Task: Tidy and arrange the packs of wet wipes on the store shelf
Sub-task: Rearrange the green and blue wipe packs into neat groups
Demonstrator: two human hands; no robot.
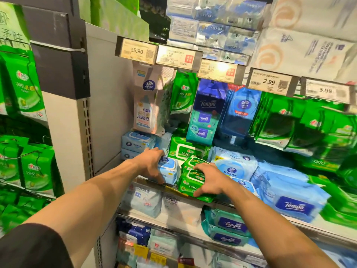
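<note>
Both bare forearms reach up from the bottom of the frame toward the middle shelf (pixel 193 198), a dark sleeve (pixel 29 248) showing at the lower left corner.

Largest in view is the shelving itself: white paper bundles (pixel 309 35) fill the upper right, green hanging packs (pixel 301 120) crowd the right side under the price tags (pixel 269 81), and more green packs (pixel 29 93) hang on a separate rack along the left edge. Blue Tempo packs (pixel 293 205) lie at the right of the middle shelf, with others on the shelf below.

At centre frame, two green wet wipe packs (pixel 190 182) sit stacked at the shelf's front edge. The right hand (pixel 210 180) lies over them with fingers spread and curled, thumb under the lower pack's front edge, gripping the stack. Just beside them to the left stands a pale blue wet wipe pack (pixel 170 171). The left hand (pixel 152 161) grips it, fingers over its top left and thumb down along its front. The two held packs are touching or nearly so; I cannot tell which.
</note>
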